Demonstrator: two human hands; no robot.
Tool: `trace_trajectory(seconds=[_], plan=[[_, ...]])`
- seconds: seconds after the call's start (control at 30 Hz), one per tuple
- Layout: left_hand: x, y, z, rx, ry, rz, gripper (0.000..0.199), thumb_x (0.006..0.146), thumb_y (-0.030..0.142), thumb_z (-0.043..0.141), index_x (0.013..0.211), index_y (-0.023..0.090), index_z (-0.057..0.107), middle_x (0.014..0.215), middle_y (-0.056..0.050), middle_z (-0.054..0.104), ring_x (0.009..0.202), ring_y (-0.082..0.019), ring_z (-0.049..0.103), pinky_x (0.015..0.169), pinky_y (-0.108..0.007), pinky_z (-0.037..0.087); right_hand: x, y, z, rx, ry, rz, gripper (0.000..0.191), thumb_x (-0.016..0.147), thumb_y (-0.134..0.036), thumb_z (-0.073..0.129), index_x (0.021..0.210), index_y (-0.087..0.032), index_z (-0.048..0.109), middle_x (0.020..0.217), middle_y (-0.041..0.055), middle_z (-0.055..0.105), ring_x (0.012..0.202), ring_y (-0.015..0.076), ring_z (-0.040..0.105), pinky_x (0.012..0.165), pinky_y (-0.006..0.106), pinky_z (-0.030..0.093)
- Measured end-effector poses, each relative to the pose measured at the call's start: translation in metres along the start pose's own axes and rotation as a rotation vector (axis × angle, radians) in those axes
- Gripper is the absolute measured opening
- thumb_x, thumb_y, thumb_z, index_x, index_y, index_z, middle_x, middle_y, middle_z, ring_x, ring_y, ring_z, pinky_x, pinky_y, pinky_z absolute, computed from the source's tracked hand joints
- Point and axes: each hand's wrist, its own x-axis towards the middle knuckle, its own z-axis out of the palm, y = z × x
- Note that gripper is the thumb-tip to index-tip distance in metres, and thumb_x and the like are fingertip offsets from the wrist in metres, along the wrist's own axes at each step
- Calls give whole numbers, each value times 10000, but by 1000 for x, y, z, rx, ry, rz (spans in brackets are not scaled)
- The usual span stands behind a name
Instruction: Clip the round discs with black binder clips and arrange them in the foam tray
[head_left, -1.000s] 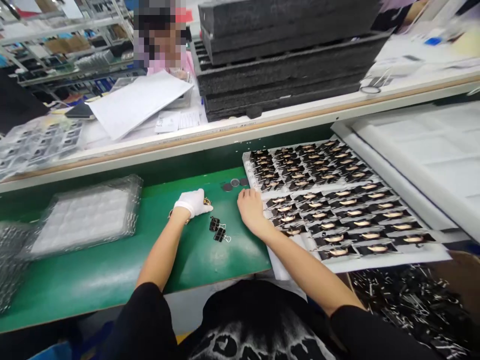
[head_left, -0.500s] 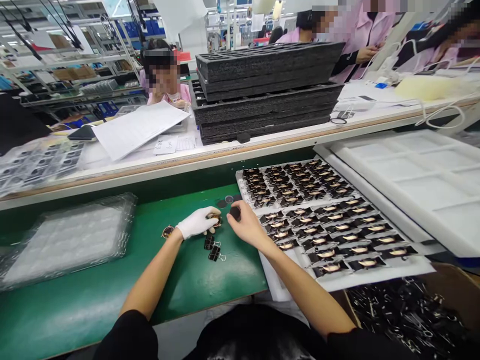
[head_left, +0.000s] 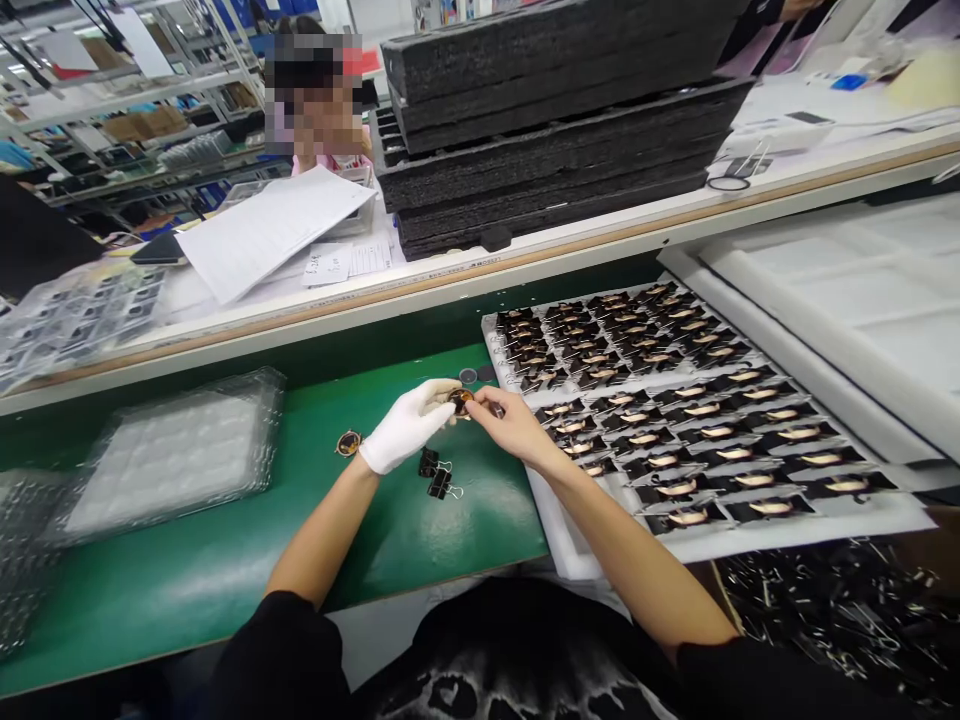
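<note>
My left hand (head_left: 409, 425), in a white glove, grips a round watch-like part (head_left: 460, 400) with a gold rim and dark inside. My bare right hand (head_left: 510, 422) meets it from the right, fingers bent at the part's edge; a small dark thing shows between them, too small to name. A second round part (head_left: 349, 443) lies on the green mat (head_left: 375, 545) left of my glove. Two black binder clips (head_left: 440, 484) rest below my hands. Just beyond my fingers lies a small round disc (head_left: 468, 376).
Right of my hands, a white tray (head_left: 600, 545) bears rows of clipped parts. Clear plastic trays (head_left: 180, 450) lie left. A box of loose clips (head_left: 825, 610) stands lower right. Black foam trays (head_left: 555, 150) are stacked on the shelf; a person (head_left: 322, 140) sits behind.
Both hands have come together, the left moving right with the round part. The dark disc pinched by my right hand is no longer clearly visible. The camera view has shifted.
</note>
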Motion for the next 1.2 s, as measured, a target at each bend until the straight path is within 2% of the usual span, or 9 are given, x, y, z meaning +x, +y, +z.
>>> trace_trajectory(seconds=[0.27,0.47,0.57,0.67,0.77,0.87,0.93,1.07,1.2], plan=[[5,-4,9,-62,109,-27,688,998,728,406,1254,132,636,1061,-142,743,766,-175,717,626,-281,546,-4,-2,10,-14,257,-86,286,920,-465,611,790,-210,630,698,-17,520,674,154,478,668,301,393],[7,-1,11,37,109,-47,400,934,550,660,1096,186,696,860,-42,752,689,-163,716,603,-258,538,-12,-5,20,-194,360,-336,262,1003,-380,526,813,-217,604,815,7,569,741,141,532,739,290,450],[9,0,11,2,190,10,341,902,470,725,1069,175,700,845,-31,750,716,-157,720,657,-263,562,-8,-3,20,-99,348,-266,231,972,-416,583,859,-217,616,769,-24,531,708,131,519,704,280,443],[10,-1,8,23,266,17,336,896,470,727,1046,171,694,816,-23,742,684,-147,705,654,-267,560,-1,1,15,118,199,-65,373,920,-402,622,1233,-198,620,848,-21,564,703,134,540,645,272,455],[9,0,4,124,241,-37,332,913,495,689,993,173,678,808,-30,754,666,-153,714,644,-271,552,2,4,5,315,52,121,513,954,-286,440,1448,-170,514,1098,68,638,821,149,627,645,270,511],[8,0,3,220,234,-85,311,946,491,645,971,182,666,776,-29,764,669,-166,737,631,-264,544,2,6,-6,280,14,89,477,960,-290,480,1419,-195,568,1244,105,641,915,158,677,765,302,587],[8,-1,4,261,265,-84,302,961,487,632,999,190,673,763,-17,766,674,-169,746,643,-264,549,0,5,-9,284,12,32,479,926,-357,617,1381,-212,580,1186,91,668,871,169,713,774,334,616],[5,-4,7,353,276,-23,284,975,469,622,1053,212,713,771,8,767,725,-171,765,744,-275,573,-6,2,-5,393,79,66,521,766,-458,839,1131,-237,541,907,1,675,724,205,756,556,292,600],[0,-3,9,307,118,12,360,1022,498,539,1156,214,715,800,6,775,744,-168,770,750,-270,581,-11,1,-4,207,168,39,468,748,-472,868,988,-248,534,924,-11,663,644,175,738,478,258,559]])
